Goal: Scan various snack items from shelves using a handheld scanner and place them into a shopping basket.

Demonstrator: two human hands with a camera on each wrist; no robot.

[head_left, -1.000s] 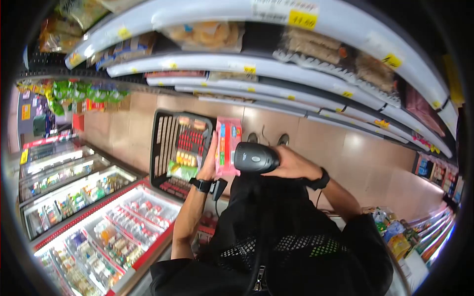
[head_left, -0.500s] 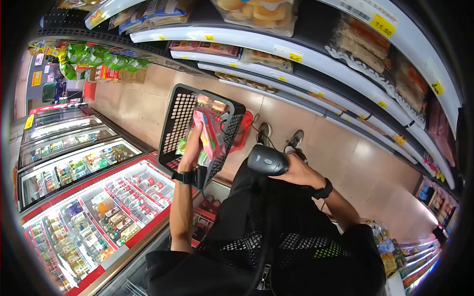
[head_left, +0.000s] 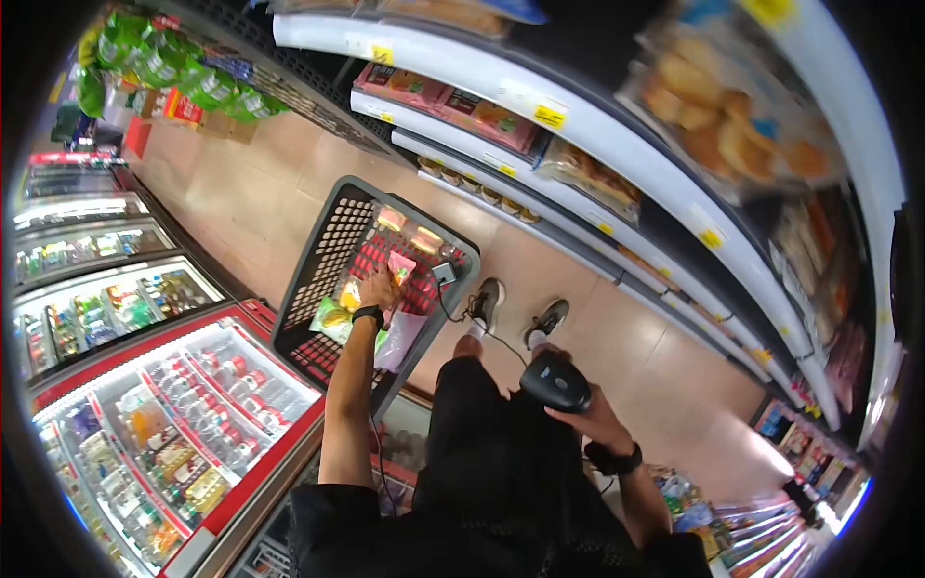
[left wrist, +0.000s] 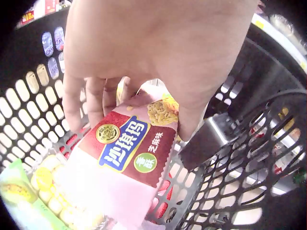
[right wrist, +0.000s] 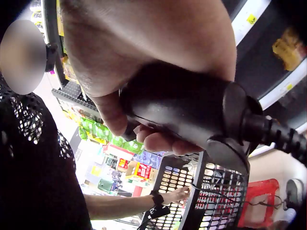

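Inside the black shopping basket (head_left: 289, 332), my left hand (head_left: 379, 287) reaches down and grips a pink packet of sachima (left wrist: 122, 160) by its upper end. In the left wrist view the fingers (left wrist: 98, 98) pass behind the packet and the thumb is at its right edge. Beside it lie a clear pack of pale yellow pieces (left wrist: 57, 189) and a green packet (left wrist: 24, 196). My right hand (head_left: 594, 416) holds a black barcode scanner (head_left: 556, 382) away from the basket; in the right wrist view its fingers wrap the handle (right wrist: 177, 100).
A small dark box with a cable (head_left: 443, 274) is at the basket's side. Shelves of packaged bread (head_left: 713, 106) run along the right, and lit chest freezers (head_left: 183, 424) stand on the left. Green bags (head_left: 173, 63) hang farther off. My shoes (head_left: 488, 302) are near the basket.
My left hand has carried the pink packet from beside the scanner leftward and down into the basket. The scanner stays in my right hand, now lower and farther right. The head view has turned.
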